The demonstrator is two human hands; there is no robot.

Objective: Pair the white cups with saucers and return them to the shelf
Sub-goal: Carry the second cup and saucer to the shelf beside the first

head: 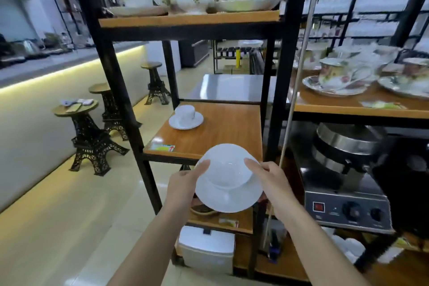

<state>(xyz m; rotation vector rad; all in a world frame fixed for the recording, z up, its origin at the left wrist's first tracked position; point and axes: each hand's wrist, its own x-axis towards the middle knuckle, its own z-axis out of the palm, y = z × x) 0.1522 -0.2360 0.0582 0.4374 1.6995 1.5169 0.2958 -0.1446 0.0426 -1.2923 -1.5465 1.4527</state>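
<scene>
Now, your hands: left hand [183, 183] and right hand [271, 177] each wrap one side of the saucer [228, 199].
Cup [226, 165]: sits on that saucer.
Shelf [222, 127]: just behind, holding another cup and saucer [185, 117].

The wooden shelf [216, 130] carries one saucer [185, 121] at its back left, a cup [185, 114] upon it, and a sticker [162, 147] near the front edge.

Bright, even indoor light fills the scene. A warm yellow light strip [69, 69] glows under the long counter at left and tints the glossy cream floor tiles [58, 216], which carry soft reflections. Wide-angle distortion bends the black metal shelf posts [111, 76]. The floral china cups [336, 74] at right are smeared with motion blur.
</scene>
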